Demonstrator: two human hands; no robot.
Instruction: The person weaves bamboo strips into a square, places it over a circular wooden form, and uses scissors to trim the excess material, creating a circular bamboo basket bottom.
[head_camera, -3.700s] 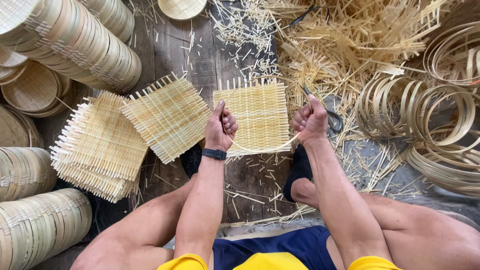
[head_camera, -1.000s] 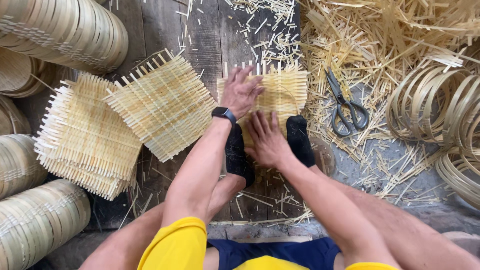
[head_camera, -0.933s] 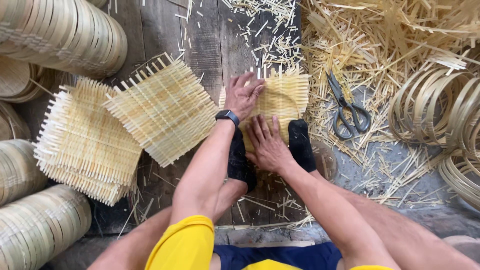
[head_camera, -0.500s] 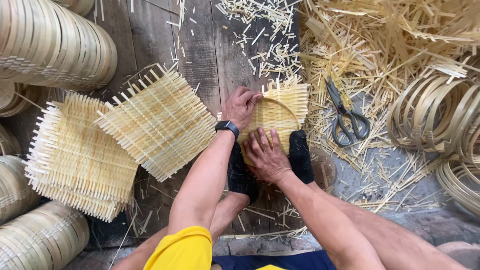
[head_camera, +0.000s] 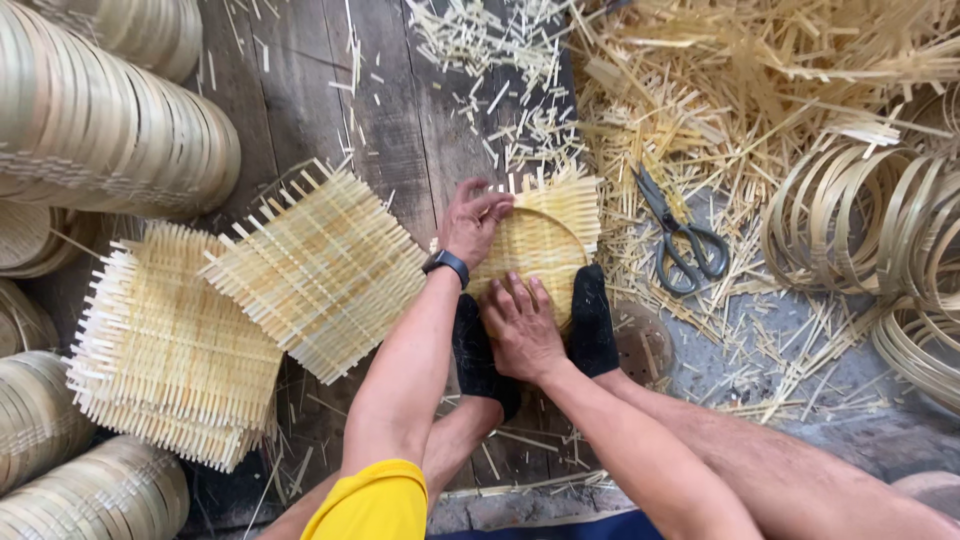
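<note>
I see the left hand (head_camera: 472, 218) curled over the far rim of the woven bamboo mat (head_camera: 540, 245), which now bows up into a round hoop; seconds ago it lay flat. The right hand (head_camera: 522, 325) presses open-palmed on the near edge, between the two black-socked feet (head_camera: 592, 322). The scissors (head_camera: 682, 240) lie just to the right, and a stack of flat mats (head_camera: 170, 350) sits to the left.
</note>
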